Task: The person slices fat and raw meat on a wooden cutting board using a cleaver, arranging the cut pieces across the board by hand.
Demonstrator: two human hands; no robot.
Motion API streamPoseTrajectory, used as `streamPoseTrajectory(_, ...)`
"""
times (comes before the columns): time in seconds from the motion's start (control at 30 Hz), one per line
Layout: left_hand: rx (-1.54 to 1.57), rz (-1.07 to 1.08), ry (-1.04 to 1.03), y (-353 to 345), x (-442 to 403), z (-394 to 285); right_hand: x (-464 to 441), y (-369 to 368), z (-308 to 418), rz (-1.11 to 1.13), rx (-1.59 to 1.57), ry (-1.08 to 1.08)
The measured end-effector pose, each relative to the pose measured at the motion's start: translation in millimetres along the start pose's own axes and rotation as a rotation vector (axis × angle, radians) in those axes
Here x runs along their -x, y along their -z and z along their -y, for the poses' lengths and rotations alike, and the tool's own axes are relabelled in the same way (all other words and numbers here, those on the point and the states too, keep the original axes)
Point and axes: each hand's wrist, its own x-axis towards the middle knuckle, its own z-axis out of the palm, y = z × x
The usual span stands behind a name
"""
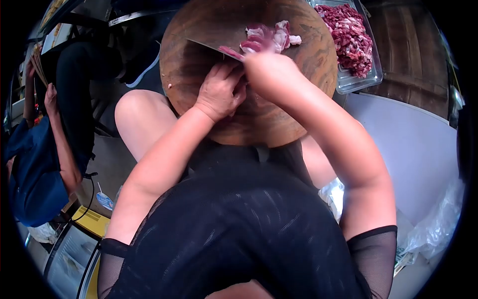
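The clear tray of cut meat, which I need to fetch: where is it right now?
In the head view, the clear tray sits at the upper right, beside the right edge of the round wooden board, with cut meat piled in it.

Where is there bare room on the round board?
The round board looks bare upper left, beyond the knife, and along its right edge, between meat slices and the clear tray. Its middle is crowded: left hand, right hand, knife and meat slices.

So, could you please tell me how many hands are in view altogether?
4: the person's left hand and right hand at the round board, and a co-worker's upper hand and lower hand by thin sticks at far left. Others could be hidden.
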Motion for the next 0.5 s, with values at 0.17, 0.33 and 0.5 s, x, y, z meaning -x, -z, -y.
streamPoseTrajectory(0.17, 0.014, 0.056, -0.042, 3.8, 0.9, -1.2, -47.9, 4.8, -11.1, 0.029, -0.084, -0.123)
streamPoseTrajectory(0.33, 0.03, 0.076, -0.038, 4.4, 6.1, -0.8, -1.3, 1.1, -34.5, -0.408, -0.326, -0.254)
streamPoseTrajectory(0.5, 0.061, 0.049, 0.0, 7.8, 2.8, -4.7, 90.4, -3.9, -36.4, -0.27, -0.169, -0.194)
